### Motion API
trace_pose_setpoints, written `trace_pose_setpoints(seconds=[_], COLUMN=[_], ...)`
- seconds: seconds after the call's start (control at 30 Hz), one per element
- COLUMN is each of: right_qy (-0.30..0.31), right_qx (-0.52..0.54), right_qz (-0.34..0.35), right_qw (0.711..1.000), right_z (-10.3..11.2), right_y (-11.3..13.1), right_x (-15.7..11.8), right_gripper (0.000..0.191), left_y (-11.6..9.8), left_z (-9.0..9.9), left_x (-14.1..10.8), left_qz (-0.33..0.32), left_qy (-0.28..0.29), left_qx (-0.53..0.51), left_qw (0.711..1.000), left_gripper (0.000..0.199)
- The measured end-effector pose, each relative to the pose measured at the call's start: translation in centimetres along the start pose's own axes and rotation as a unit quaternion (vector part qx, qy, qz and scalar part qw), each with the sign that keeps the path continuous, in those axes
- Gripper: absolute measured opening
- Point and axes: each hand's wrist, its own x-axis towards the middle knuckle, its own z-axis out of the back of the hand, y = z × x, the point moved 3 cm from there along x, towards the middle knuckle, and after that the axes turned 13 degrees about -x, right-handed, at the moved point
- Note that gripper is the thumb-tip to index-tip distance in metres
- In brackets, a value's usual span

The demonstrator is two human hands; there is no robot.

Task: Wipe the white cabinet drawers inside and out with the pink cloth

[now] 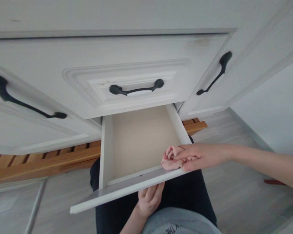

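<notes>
A pale pink cloth (pixel 169 163) lies bunched at the near right corner of a pulled-out white drawer (pixel 139 139), over the top edge of the drawer front (pixel 122 191). It looks soft and slightly fluffy, crumpled into thick rounded folds — a deeper, reddish pink runs along the trim and creases. The right hand (pixel 197 156) is clamped on it, fingers stretched over the folds toward the drawer's inside, thumb along the outer side of the front. The left hand (pixel 150 199) is well apart from the right, its fingers bent up against the outer face of the front, near the middle of the lower edge; whether they grip a handle there is hidden. Above the drawer's far edge, a white drawer panel (pixel 88 94) bears a black handle (pixel 158 84) — its middle piece is white.
</notes>
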Motion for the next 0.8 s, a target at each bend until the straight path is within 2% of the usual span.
trace_pose_setpoints(seconds=[0.1, 0.2, 0.27, 0.33, 0.47, 0.57, 0.63, 0.67, 0.73, 0.77, 0.8], right_qy=[-0.011, -0.041, -0.067, -0.102, -0.189, -0.261, -0.375, -0.452, -0.607, -0.661, -0.689], right_qx=[0.001, 0.040, 0.065, 0.076, 0.104, 0.106, 0.067, 0.032, -0.068, -0.127, -0.182], right_qz=[-0.040, -0.047, -0.061, -0.103, -0.195, -0.257, -0.314, -0.338, -0.360, -0.352, -0.335], right_qw=[0.999, 0.997, 0.994, 0.986, 0.957, 0.924, 0.870, 0.825, 0.705, 0.650, 0.616], right_z=[0.0, -0.1, -0.4, -0.8, -2.4, -4.6, -6.3, -7.1, -8.6, -9.3, -9.9], right_y=[-1.4, -2.4, -3.0, -3.9, -5.8, -6.2, -5.4, -4.5, -1.8, -0.3, 1.0], right_x=[-2.4, -4.1, -5.0, -6.0, -8.9, -11.5, -13.4, -14.3, -15.4, -15.3, -14.7], right_gripper=[0.036, 0.042, 0.047, 0.050, 0.051, 0.047, 0.043, 0.040, 0.033, 0.032, 0.036], left_y=[0.0, -0.2, -0.4, -0.5, -0.6, -0.7, -0.8, -0.8, -1.0, -1.0, -1.1], left_z=[0.2, 0.4, 0.5, 0.6, 0.5, 0.4, 0.2, 0.2, 0.0, 0.0, -0.1], left_x=[0.4, 1.1, 1.7, 2.2, 2.4, 2.1, 1.8, 1.8, 1.8, 1.8, 1.9], left_qz=[0.002, 0.001, -0.003, -0.005, -0.001, 0.010, 0.023, 0.028, 0.034, 0.036, 0.039], left_qy=[0.002, -0.010, -0.019, -0.027, -0.033, -0.044, -0.050, -0.054, -0.060, -0.065, -0.071], left_qx=[-0.002, 0.001, 0.005, 0.010, 0.021, 0.023, 0.018, 0.014, 0.004, 0.000, -0.002], left_qw=[1.000, 1.000, 1.000, 1.000, 0.999, 0.999, 0.998, 0.998, 0.998, 0.997, 0.997], left_gripper=[0.023, 0.021, 0.018, 0.016, 0.018, 0.025, 0.027, 0.027, 0.026, 0.027, 0.027])
